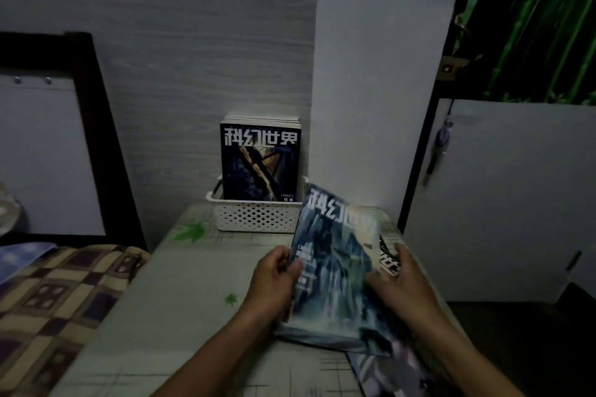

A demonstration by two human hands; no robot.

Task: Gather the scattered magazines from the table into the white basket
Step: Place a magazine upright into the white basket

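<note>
A white perforated basket [254, 215] stands at the table's far edge against the wall. Several magazines stand upright in it, the front one [260, 163] dark blue with white title letters. My left hand [274, 284] grips the left edge of a blue-grey magazine [335, 271], which is tilted up off the table in front of the basket. My right hand [403, 280] holds its right side. Under it more magazines lie flat: one with black and white lettering [388, 259] at the right and another [387, 371] near the table's front edge.
The table [193, 293] has a pale cloth with green leaf prints. A checked blanket [54, 300] lies on a bed to the left. A white cabinet door [503, 196] stands close at the right. The wall is right behind the basket.
</note>
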